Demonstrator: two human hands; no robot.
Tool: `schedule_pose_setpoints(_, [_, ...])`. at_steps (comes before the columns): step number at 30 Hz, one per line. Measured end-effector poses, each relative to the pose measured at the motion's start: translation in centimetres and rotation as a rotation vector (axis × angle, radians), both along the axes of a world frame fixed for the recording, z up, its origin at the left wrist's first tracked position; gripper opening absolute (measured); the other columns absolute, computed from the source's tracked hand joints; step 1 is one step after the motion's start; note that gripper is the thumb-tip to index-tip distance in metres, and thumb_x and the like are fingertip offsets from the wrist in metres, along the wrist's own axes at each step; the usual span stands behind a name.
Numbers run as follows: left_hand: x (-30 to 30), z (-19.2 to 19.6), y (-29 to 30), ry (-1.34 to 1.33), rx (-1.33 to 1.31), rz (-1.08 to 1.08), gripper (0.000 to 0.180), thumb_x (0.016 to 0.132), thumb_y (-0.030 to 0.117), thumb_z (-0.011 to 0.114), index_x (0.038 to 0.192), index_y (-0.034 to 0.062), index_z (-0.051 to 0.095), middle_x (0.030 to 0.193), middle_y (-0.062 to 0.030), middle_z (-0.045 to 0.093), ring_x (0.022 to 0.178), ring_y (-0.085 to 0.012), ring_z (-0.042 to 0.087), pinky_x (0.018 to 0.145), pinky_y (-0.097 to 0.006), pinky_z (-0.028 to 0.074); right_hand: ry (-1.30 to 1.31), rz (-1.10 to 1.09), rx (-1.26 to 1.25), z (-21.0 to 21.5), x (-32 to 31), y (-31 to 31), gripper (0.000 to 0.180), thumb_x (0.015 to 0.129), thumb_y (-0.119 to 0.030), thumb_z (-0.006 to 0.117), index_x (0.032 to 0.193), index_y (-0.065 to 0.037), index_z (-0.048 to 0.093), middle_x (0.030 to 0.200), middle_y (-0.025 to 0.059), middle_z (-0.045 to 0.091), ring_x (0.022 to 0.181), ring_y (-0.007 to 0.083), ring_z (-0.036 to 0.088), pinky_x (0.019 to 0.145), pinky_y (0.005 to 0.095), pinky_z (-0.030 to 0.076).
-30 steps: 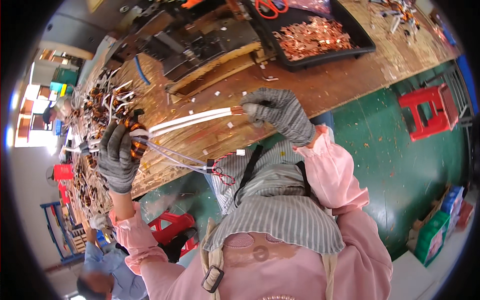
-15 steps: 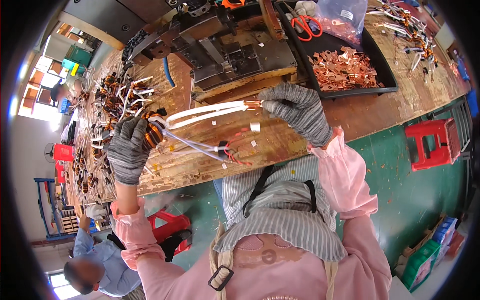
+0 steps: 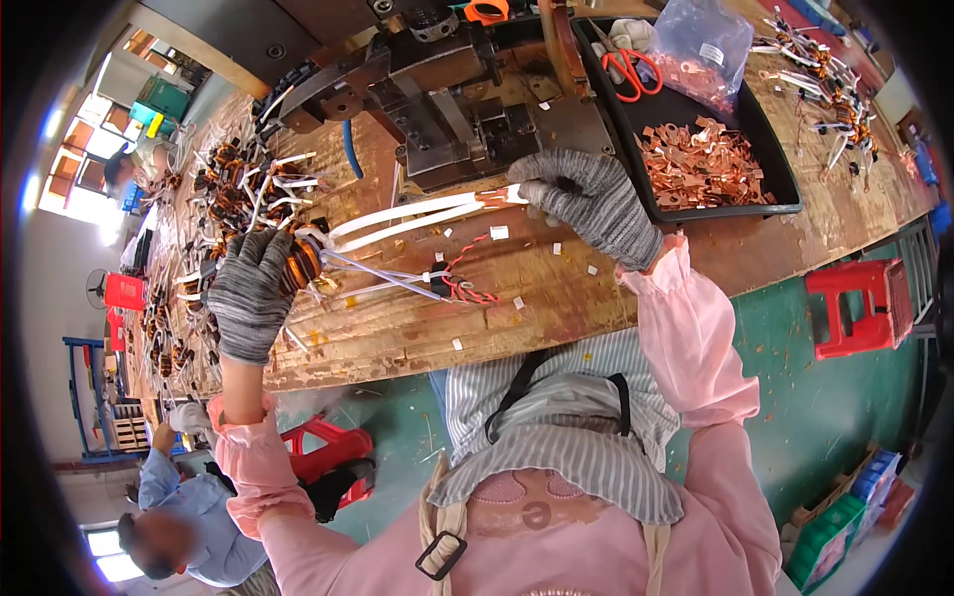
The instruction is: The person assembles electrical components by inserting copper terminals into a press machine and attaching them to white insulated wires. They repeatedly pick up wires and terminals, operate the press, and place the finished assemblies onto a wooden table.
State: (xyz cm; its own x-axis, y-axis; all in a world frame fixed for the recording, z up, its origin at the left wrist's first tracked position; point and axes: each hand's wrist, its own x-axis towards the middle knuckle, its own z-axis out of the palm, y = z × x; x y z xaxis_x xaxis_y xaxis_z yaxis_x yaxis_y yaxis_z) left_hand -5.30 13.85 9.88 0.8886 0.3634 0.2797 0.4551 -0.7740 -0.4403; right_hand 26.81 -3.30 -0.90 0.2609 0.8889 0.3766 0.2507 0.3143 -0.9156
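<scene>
My left hand [image 3: 248, 296], in a grey knitted glove, is closed around a ring-shaped coil [image 3: 303, 264] wound with copper-coloured wire. Two thick white wires [image 3: 417, 221] stretch from the coil toward the right, drawn nearly straight. At their bare copper ends [image 3: 489, 199], the gloved fingers of my right hand [image 3: 593, 207] pinch together. A small white piece [image 3: 517, 194] shows at those fingertips; its kind is unclear. Thinner pale leads [image 3: 390, 278] and a twisted red wire [image 3: 472, 290] hang from the coil over the wooden table [image 3: 397, 348].
A metal press [image 3: 447, 119] stands just beyond the wires. Beside it, a black tray [image 3: 785, 207] holds copper terminals [image 3: 701, 164], red-handled scissors [image 3: 632, 75] and a plastic bag [image 3: 701, 50]. Coils lie piled at left [image 3: 234, 184] and far right [image 3: 845, 114]. Another person [image 3: 199, 526] sits at lower left.
The scene has shifted slightly in view. My right fingers have moved a little relative to the wire ends, and a white piece now shows there. My left hand keeps its hold on the coil.
</scene>
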Motion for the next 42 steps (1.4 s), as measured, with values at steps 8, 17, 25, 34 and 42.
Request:
schedule_pose_setpoints(8, [-0.4, -3.0, 0.9, 0.074, -0.036, -0.073, 0.047, 0.062, 0.011, 0.065, 0.108, 0.0087, 0.058, 0.108, -0.0112, 0.059, 0.102, -0.0294, 0.056, 0.089, -0.039, 0.046, 0.106, 0.113, -0.075, -0.7, -0.2, -0.8, 0.02, 0.085, -0.009, 0.059, 0.105, -0.003, 0.062, 0.081, 0.0019, 0.061, 0.071, 0.0081, 0.052, 0.066, 0.0227, 0.046])
schedule_pose_setpoints(17, [1.5, -5.6, 0.7, 0.421, -0.48, -0.032, 0.079, 0.063, 0.046, 0.072, 0.132, 0.0198, 0.043, 0.087, -0.01, 0.054, 0.081, -0.0285, 0.055, 0.072, -0.038, 0.045, 0.118, 0.089, -0.211, -5.6, -1.2, -3.0, 0.019, 0.086, -0.008, 0.058, 0.102, 0.001, 0.061, 0.079, 0.0051, 0.063, 0.068, 0.0099, 0.057, 0.064, 0.0238, 0.05])
schedule_pose_setpoints(25, [3.9, -7.4, 0.0, 0.168, -0.527, -0.366, 0.062, 0.072, 0.035, 0.067, 0.127, 0.016, 0.048, 0.105, -0.0134, 0.055, 0.096, -0.031, 0.052, 0.085, -0.04, 0.042, 0.235, 0.074, -0.376, -4.3, -1.3, -2.8, 0.019, 0.088, -0.011, 0.056, 0.102, 0.001, 0.061, 0.079, 0.0045, 0.062, 0.067, 0.0095, 0.057, 0.063, 0.0238, 0.05])
schedule_pose_setpoints(34, [4.5, -7.9, -1.0, 0.358, -0.522, -0.273, 0.053, 0.073, 0.022, 0.063, 0.123, 0.0111, 0.05, 0.089, -0.0102, 0.06, 0.079, -0.03, 0.057, 0.071, -0.04, 0.046, 0.284, 0.116, -0.355, -4.1, -1.7, -3.2, 0.019, 0.088, -0.01, 0.056, 0.101, 0.002, 0.06, 0.078, 0.0044, 0.061, 0.067, 0.0098, 0.057, 0.064, 0.0242, 0.05])
schedule_pose_setpoints(42, [4.7, -8.6, -1.0, 0.51, -0.235, -0.394, 0.05, 0.079, 0.021, 0.051, 0.128, 0.011, 0.045, 0.075, -0.0075, 0.058, 0.066, -0.025, 0.058, 0.06, -0.037, 0.047, 0.212, 0.069, -0.285, -4.8, -1.5, -3.0, 0.017, 0.087, -0.008, 0.057, 0.101, 0.001, 0.06, 0.08, 0.0041, 0.061, 0.068, 0.0094, 0.055, 0.064, 0.0235, 0.049])
